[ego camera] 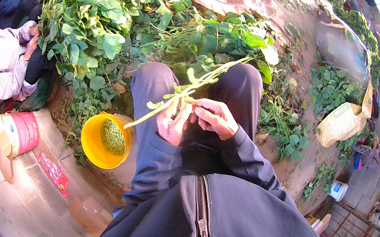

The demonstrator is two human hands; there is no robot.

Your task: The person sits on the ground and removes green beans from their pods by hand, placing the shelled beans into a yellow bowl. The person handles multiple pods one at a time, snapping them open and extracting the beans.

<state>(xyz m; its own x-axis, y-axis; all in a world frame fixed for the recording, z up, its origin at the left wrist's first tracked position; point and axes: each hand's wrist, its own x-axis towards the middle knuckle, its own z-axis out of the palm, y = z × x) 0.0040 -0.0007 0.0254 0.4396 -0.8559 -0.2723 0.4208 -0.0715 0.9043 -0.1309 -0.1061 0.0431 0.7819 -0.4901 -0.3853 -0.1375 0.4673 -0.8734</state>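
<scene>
A green soybean stalk (pixel 194 86) with pods and a leafy far end lies slantwise across my lap, above my knees. My left hand (pixel 174 123) grips it near the bare, cut-looking end, thumb uppermost. Close against it, my right hand (pixel 217 117) has its thumb and fingertips pinched at the pods by the stem; whether a pod is between them is hidden. To the left of my leg stands a yellow plastic bucket (pixel 91 138), tilted in view, with many loose green pods (pixel 113 138) inside.
Heaped leafy plants (pixel 84 22) spread ahead and left. A person in a checked top (pixel 7 58) sits at the left near a red-and-white bucket (pixel 24 132). Cardboard (pixel 91 213) lies on the paving. At right are a yellowish sack (pixel 344 122), a white bucket (pixel 338 190) and another person (pixel 372 155).
</scene>
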